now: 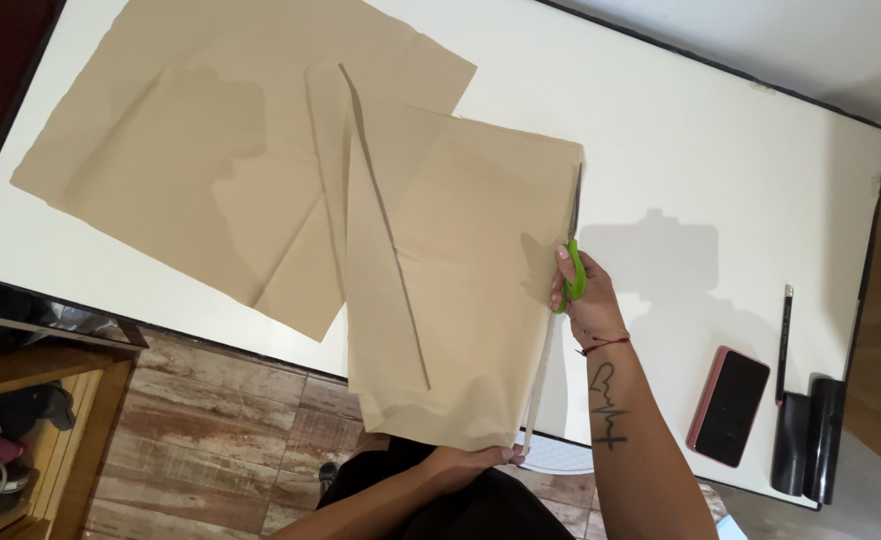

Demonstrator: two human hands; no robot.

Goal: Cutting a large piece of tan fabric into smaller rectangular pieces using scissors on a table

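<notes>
view: head cam only, looked pretty much straight down from above
facing: onto the white table (681, 130), near edge and floor (221, 440) at bottom
closeness: arm's length, right hand (583, 290) mid-frame
overlap: none, just one view

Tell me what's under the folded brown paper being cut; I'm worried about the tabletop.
Beneath the folded brown paper lie another brown sheet and the white table. Anything directly under it is hidden.

Folded paper (461, 280) overlaps a flat sheet (211, 150) on the table (721, 150); phone (729, 406) and pencil (784, 343) lie right.
</notes>
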